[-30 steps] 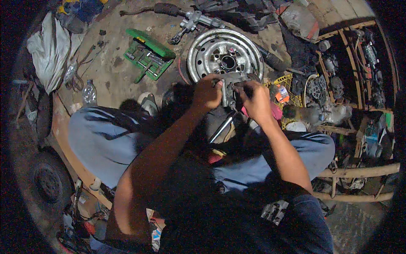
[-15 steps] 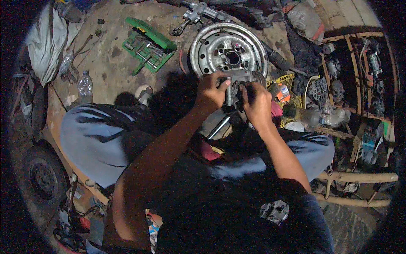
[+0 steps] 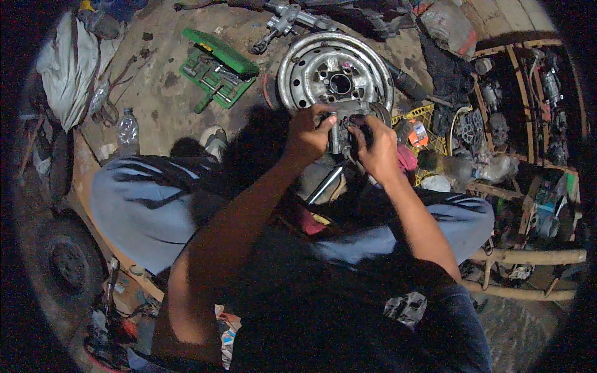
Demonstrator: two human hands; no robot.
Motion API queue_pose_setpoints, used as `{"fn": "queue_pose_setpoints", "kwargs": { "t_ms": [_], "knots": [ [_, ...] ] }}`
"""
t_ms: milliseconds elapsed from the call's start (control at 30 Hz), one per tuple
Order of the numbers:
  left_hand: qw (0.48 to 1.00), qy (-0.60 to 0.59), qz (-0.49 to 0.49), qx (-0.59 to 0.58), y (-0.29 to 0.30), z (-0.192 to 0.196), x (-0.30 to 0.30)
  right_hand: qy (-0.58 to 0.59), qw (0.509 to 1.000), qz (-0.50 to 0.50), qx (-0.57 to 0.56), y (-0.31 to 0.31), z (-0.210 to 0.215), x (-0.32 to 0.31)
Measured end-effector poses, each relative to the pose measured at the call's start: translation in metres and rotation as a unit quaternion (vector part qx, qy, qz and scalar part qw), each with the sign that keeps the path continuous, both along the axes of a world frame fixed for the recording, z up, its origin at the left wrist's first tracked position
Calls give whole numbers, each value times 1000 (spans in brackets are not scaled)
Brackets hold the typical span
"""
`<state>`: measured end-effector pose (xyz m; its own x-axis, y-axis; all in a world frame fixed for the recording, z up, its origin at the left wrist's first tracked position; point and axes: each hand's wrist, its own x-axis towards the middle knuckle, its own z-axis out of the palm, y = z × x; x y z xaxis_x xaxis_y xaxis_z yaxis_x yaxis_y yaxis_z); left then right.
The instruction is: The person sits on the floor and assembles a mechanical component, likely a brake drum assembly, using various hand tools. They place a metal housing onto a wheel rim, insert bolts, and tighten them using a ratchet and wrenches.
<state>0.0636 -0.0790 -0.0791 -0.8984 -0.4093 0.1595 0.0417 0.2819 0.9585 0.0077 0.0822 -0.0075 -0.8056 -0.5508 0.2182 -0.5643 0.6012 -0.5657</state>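
Observation:
A grey metal car part [image 3: 349, 110] with a cylindrical side piece is held up in front of the silver steel wheel rim [image 3: 296, 71], overlapping its near edge. My left hand [image 3: 310, 135] grips the part's left side, thumb pressed along the cylinder. On the other side, my right hand [image 3: 378, 147] has its fingers bent in a pinch close against the part; what lies between the fingertips is too dark to make out. A shiny metal rod [image 3: 324, 184] slants down toward my lap from below the part. Whether it joins the part is hidden.
An open green socket-set case [image 3: 219, 78] lies on the floor at left, near a clear plastic bottle [image 3: 127, 132]. Behind the rim is a metal shaft assembly [image 3: 287, 20]. A yellow crate [image 3: 429, 118] and wooden racks of parts [image 3: 518, 93] stand right; a tyre [image 3: 65, 261] left.
My right fingers have shifted slightly at the part's side. The left hand keeps its grip, and the view has moved a little.

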Motion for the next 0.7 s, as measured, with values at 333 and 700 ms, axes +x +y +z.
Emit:
{"fn": "queue_pose_setpoints", "kwargs": {
  "t_ms": [333,700],
  "knots": [
    [999,-37,-32,-15,-10,19,1,-83,996,-23,25,-2,17,-1],
    [996,-10,-79,-30,-19,3,-6,-107,992,59,28,3,21,-15]
  ]
}}
